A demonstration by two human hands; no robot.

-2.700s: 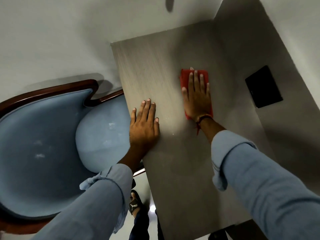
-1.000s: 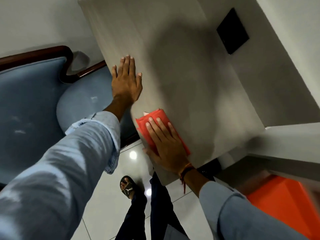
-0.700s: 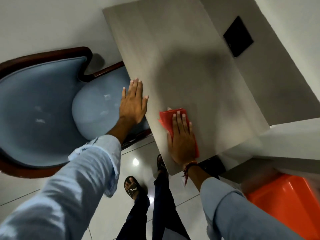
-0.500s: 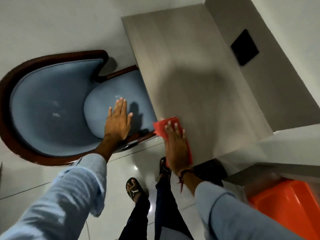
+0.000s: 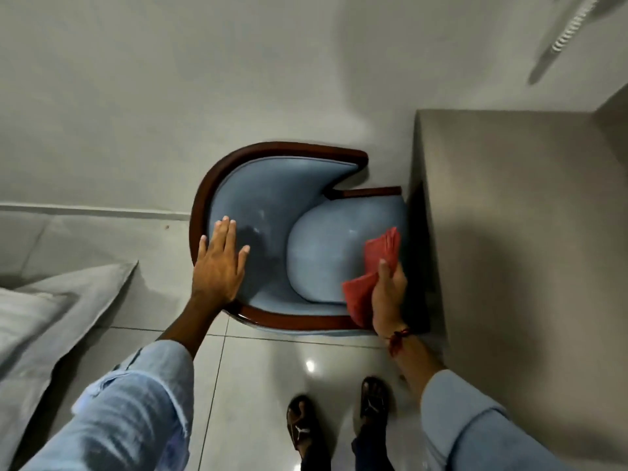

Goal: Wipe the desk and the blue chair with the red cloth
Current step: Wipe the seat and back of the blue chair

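Two hands over the chair (image 5: 272, 198). Left hand (image 5: 217, 263) flat, fingers spread, palm down on the blue backrest near the wooden rim, holding nothing. Right hand (image 5: 387, 294) closed around the cloth (image 5: 377, 263), folded red, bunched in the grip, upper end fanned out over the seat's right edge. Desk (image 5: 509, 232) just right of the chair, bare. Sandalled feet (image 5: 302, 426) on tiled floor (image 5: 258, 385) below.

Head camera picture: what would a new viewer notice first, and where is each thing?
The blue chair with its dark wooden rim sits in the middle, against the wall and beside the desk on the right. The right hand holds the red cloth over the seat's right edge. The left hand lies flat on the chair's left side.
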